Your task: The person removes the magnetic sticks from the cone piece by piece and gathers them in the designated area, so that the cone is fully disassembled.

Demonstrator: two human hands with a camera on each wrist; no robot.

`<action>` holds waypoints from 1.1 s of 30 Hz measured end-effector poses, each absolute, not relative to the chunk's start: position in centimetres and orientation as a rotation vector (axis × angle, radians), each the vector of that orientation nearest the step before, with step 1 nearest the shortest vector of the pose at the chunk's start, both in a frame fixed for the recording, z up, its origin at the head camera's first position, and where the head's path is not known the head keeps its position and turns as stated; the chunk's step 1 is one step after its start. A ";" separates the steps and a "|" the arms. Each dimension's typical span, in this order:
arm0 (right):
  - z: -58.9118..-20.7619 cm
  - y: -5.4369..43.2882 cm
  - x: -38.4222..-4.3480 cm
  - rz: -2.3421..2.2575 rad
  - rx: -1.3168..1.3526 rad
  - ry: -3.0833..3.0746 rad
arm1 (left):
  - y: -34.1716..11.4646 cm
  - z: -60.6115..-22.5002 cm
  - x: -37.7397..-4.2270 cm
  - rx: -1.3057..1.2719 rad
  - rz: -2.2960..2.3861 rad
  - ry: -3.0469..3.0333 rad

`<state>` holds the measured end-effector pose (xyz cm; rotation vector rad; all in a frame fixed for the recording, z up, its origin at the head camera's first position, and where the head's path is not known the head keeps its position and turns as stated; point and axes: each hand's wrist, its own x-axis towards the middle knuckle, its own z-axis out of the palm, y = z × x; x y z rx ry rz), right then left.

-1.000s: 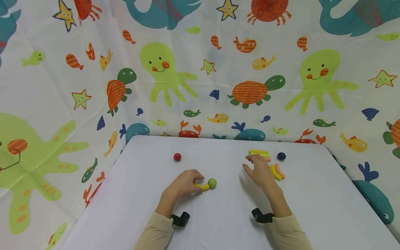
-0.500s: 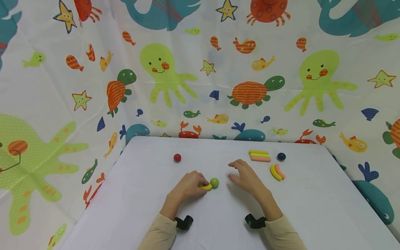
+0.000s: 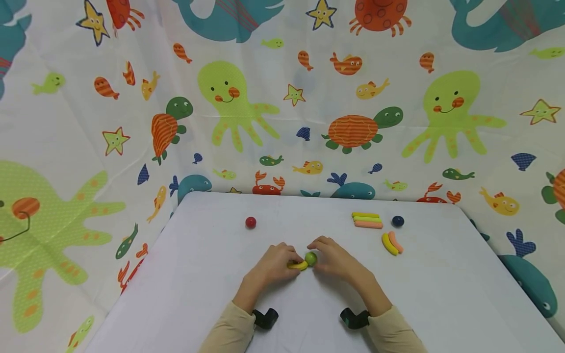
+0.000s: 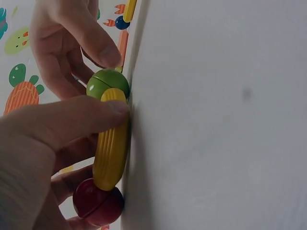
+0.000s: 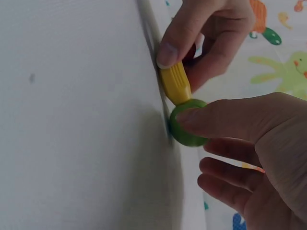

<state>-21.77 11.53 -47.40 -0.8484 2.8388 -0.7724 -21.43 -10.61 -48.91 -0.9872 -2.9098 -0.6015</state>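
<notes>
My left hand (image 3: 275, 264) pinches a ridged yellow curved stick (image 4: 112, 143) between thumb and fingers. A green ball (image 3: 311, 259) sits at the stick's right end. At the other end, a dark red ball (image 4: 98, 203) shows in the left wrist view, beside the curled left fingers; the head view hides it. My right hand (image 3: 337, 260) has come round the green ball from the right. In the right wrist view its thumb lies on the ball, with the index finger behind; the other fingers hang loosely curled.
Another red ball (image 3: 250, 222) lies at the back left of the white table (image 3: 185, 294). Back right are straight yellow and peach sticks (image 3: 368, 225), a dark blue ball (image 3: 398, 221), a curved yellow stick (image 3: 389, 244) and a curved peach stick (image 3: 396, 242). A sea-animal cloth (image 3: 282, 122) hangs behind.
My right hand has moved left and nearer, from beside the back-right sticks to the green ball. The left hand has shifted slightly right with the yellow stick and green ball.
</notes>
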 end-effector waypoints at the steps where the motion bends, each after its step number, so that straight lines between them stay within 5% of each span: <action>1: -47.5 11.5 -21.7 -0.756 -0.862 2.827 | -10.5 -49.0 -21.4 -0.990 -0.593 -2.909; 33: -48.4 11.1 -22.0 -0.739 -0.991 2.811 | -9.6 -48.9 -20.8 -0.945 -0.606 -2.922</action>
